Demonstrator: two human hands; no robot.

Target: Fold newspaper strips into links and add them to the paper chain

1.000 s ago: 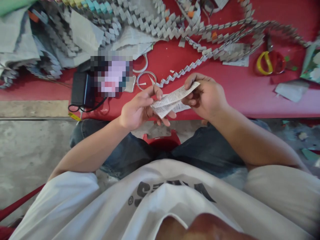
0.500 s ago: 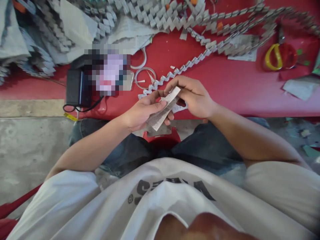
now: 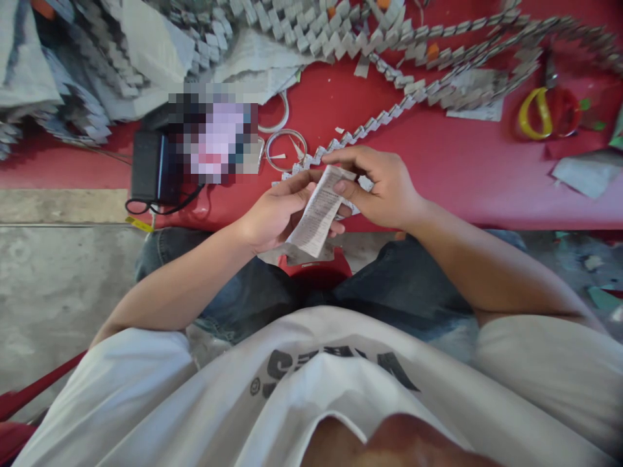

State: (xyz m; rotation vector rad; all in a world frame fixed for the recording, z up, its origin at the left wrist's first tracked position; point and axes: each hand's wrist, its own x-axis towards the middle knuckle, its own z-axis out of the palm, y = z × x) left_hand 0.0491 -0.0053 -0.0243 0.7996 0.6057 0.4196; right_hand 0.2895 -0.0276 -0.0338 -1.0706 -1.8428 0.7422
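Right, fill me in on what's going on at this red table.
A person in a white T-shirt is handling a printed paper strip over the near edge of the red table. The left hand holds it along one side, while the right hand grips its upper end, thumb on top. Beyond the hands lies a zigzag chain; scissors lie off to the right.

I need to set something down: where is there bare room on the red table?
Widest: the red table between right hand and scissors. Smaller: a patch between newspaper, rings and the diagonal chain. Crowded: the far side, with piled chains, and the left, around the black box.
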